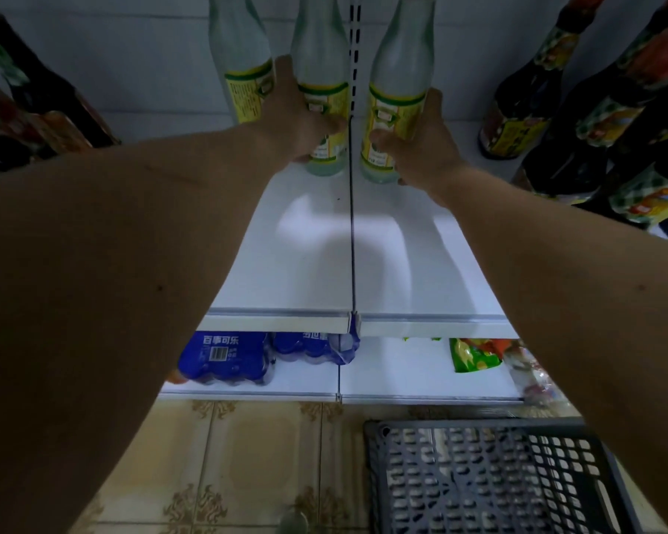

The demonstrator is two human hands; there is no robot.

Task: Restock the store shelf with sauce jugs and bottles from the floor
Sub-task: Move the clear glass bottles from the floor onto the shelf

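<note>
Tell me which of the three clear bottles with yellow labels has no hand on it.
The leftmost clear bottle, standing at the back of the shelf. The left hand grips the middle bottle and the right hand grips the right bottle.

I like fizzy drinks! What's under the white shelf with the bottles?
Under the shelf sit blue drink packs on the left and a green snack bag on the right. The shelf hides whatever lies further back.
</note>
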